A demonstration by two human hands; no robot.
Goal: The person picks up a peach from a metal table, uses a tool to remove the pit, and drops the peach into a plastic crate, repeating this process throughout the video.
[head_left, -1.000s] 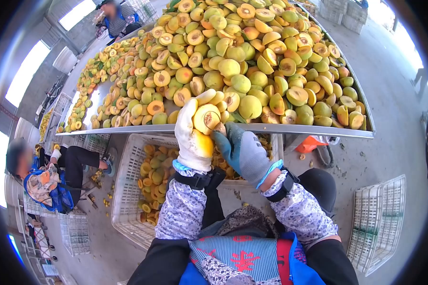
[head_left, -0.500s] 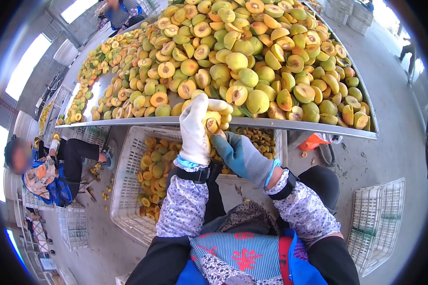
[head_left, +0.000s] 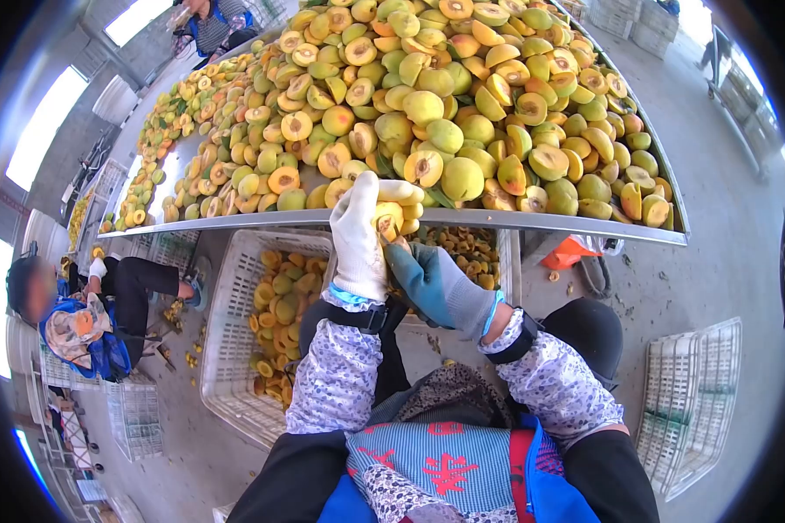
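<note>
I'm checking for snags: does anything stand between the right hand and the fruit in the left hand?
Nothing visible: the right hand is close by the exposed cut face of the fruit the left hand holds.

Yellow fruit half (head_left: 389,220), cut face visible, in left grip (head_left: 359,241)

Fruit (head_left: 387,223) in L hand (head_left: 356,244): partly hid. by fingers, underside n/v
R hand (head_left: 445,286): grip mostly hid., can't tell what's in it
Pile (head_left: 445,135): top cut by upper edge
Crate (head_left: 221,349): part behind tray (head_left: 515,220) + L arm (head_left: 336,379)
Seated person (head_left: 87,327): head blurred
Upper person (head_left: 215,33): head cut by top edge
Far R figure (head_left: 717,50): too sm./blurry to tell
</note>
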